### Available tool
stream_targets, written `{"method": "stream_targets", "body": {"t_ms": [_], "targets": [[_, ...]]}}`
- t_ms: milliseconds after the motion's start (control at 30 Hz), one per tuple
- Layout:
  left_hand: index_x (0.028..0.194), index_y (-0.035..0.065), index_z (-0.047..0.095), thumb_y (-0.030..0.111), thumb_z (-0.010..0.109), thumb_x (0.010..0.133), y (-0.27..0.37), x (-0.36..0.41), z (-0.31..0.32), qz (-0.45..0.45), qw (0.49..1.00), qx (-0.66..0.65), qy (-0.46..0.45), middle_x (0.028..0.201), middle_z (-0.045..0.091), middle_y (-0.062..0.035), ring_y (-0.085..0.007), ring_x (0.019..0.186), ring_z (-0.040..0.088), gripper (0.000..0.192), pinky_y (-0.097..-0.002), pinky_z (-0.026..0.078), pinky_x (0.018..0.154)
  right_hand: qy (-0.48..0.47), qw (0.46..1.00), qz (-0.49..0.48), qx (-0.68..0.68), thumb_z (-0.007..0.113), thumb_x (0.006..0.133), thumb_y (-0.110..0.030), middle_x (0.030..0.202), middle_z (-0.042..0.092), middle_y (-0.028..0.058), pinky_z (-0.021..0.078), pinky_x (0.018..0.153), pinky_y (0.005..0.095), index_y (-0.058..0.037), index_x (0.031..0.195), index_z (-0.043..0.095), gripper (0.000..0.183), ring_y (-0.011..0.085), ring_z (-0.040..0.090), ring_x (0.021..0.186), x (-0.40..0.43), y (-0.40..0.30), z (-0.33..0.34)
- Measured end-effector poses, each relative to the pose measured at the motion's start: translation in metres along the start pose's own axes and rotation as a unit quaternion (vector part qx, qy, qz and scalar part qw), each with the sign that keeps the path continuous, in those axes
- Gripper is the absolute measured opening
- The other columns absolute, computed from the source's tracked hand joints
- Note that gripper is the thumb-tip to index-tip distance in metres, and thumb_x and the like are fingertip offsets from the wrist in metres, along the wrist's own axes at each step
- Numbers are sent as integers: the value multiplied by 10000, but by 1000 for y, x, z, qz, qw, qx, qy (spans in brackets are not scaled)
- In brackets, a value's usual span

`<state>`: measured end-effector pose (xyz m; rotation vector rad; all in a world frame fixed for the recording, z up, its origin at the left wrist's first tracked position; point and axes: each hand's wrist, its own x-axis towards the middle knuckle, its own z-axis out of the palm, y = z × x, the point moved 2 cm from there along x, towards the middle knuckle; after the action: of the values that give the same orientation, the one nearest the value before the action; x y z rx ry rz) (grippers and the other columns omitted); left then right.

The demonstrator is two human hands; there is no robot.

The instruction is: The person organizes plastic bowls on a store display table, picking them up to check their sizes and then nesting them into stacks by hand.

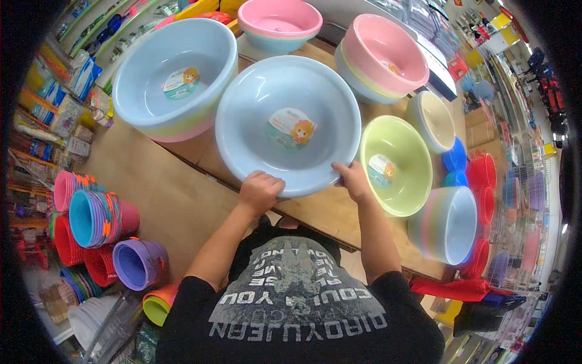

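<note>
Both my hands grip the near rim of a wide light-blue plastic basin [241, 132], which bears a round sticker [291, 128] with a cartoon figure. My left hand [260, 191] closes over the rim at the lower left. At the lower right, my right hand [353, 179] has its thumb on top of the rim and its fingers underneath. A green basin [409, 150] stands just right of that hand. To the left rises a stack topped by another light-blue basin [136, 91]. Whether the held basin rests on anything is hidden.
A wooden table [327, 218] bears the basins. Farther back are a pink-topped stack [391, 45], another pink-topped stack [279, 18] and a cream basin [436, 120]. Nested tubs [441, 223] stand at right. Stacked buckets [93, 218] fill the lower left, beside packed shelves [59, 107].
</note>
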<state>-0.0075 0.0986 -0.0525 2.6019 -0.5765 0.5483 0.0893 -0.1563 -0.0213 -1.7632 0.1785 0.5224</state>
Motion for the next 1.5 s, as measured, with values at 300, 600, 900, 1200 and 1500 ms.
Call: {"method": "stream_targets", "body": {"t_ms": [300, 600, 900, 1200, 1500], "targets": [[895, 178, 671, 326, 692, 735, 10, -6, 2, -11, 998, 58, 28, 1090, 670, -62, -229, 1131, 569, 219, -515, 354, 1012, 83, 988, -68, 107, 634, 864, -167, 910, 669, 134, 551, 656, 327, 90, 1030, 619, 306, 196, 644, 751, -14, 17, 15], [1123, 159, 582, 346, 750, 742, 22, -13, -14, 10, 987, 13, 160, 1332, 496, -149, -369, 1297, 431, 457, -583, 231, 1112, 274, 935, -159, 162, 587, 849, -109, 1076, 598, 132, 512, 772, 340, 78, 1207, 494, 414, 220, 601, 925, -43, 8, -71], [1055, 121, 671, 364, 777, 704, 13, 9, -4, -71, 983, 9, -169, 1072, 679, -85, -252, 1022, 626, 440, -448, 434, 907, 430, 875, -189, 119, 547, 839, -107, 1147, 587, 175, 509, 814, 357, 61, 1262, 462, 463, 246, 599, 980, -91, 25, -214], [811, 121, 670, 356, 774, 700, 12, 11, -4, -54, 989, 17, -139, 770, 679, -68, -255, 787, 655, 280, -404, 457, 766, 498, 867, -11, -23, 635, 815, -185, 1111, 596, 210, 486, 887, 388, 98, 1251, 488, 540, 296, 600, 1004, -84, 107, -293], [760, 117, 651, 339, 778, 697, 6, 5, -4, -28, 994, 11, -102, 729, 675, -65, -255, 744, 655, 263, -405, 466, 737, 480, 845, -199, -123, 655, 830, -146, 1059, 624, 161, 495, 831, 349, 36, 1196, 534, 426, 248, 615, 930, -61, 62, -147]]}}
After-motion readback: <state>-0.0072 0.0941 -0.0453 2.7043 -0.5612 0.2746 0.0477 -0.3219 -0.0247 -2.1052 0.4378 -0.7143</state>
